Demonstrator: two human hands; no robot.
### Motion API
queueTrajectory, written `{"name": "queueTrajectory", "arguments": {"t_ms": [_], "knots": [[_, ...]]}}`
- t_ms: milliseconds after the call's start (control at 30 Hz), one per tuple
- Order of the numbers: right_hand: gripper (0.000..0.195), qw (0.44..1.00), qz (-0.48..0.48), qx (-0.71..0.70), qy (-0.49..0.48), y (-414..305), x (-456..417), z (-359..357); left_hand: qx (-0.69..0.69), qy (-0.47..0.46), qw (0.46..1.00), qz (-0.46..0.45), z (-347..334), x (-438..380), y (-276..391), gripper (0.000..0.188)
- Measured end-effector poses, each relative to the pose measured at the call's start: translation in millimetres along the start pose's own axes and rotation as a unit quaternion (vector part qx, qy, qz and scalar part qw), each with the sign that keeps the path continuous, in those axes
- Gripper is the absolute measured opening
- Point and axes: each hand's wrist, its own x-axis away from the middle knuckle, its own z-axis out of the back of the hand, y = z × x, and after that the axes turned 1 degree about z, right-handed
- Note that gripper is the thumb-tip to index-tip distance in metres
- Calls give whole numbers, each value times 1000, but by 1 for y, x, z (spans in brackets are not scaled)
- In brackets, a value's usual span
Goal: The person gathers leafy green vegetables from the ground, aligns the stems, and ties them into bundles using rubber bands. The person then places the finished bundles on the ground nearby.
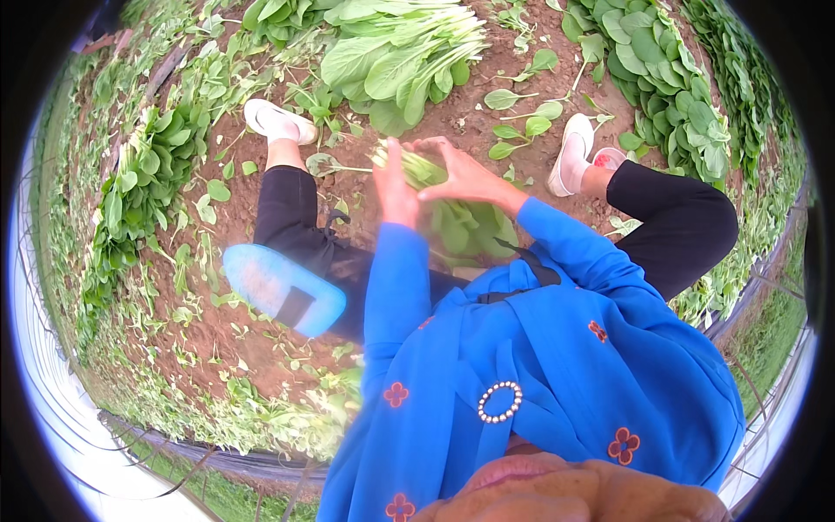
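Between my two hands is a bunch of leafy greens (466,225), its pale stems towards the upper left and its broad leaves hanging towards my lap. My left hand (396,186) lies along the stem ends with its fingers pointing up. Curved around the stems from the other side is my right hand (464,173), thumb and fingers spread over them. Just beyond my hands, a large pile of cut greens (408,59) rests on the soil, stems pointing right.
My legs are apart, with white shoes (280,122) on the soil. Rows of bundled greens lie at left (130,183) and right (672,91). Loose leaves (522,130) are scattered about. A blue foam pad (284,287) with a black strap is near my knee.
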Motion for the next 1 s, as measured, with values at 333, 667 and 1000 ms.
{"name": "queueTrajectory", "arguments": {"t_ms": [333, 667, 1000], "knots": [[50, 979, -110, -84, -149, 14, -9, -15, -71, -85, 993, -48, -2, -2, 10, 42], [40, 856, -352, -378, -28, 97, -67, 51, -1, -45, 998, -35, 7, -23, 1, 4], [34, 653, -321, -473, 497, 268, -170, 98, -41, -47, 998, -15, -2, -27, -5, 6]]}}
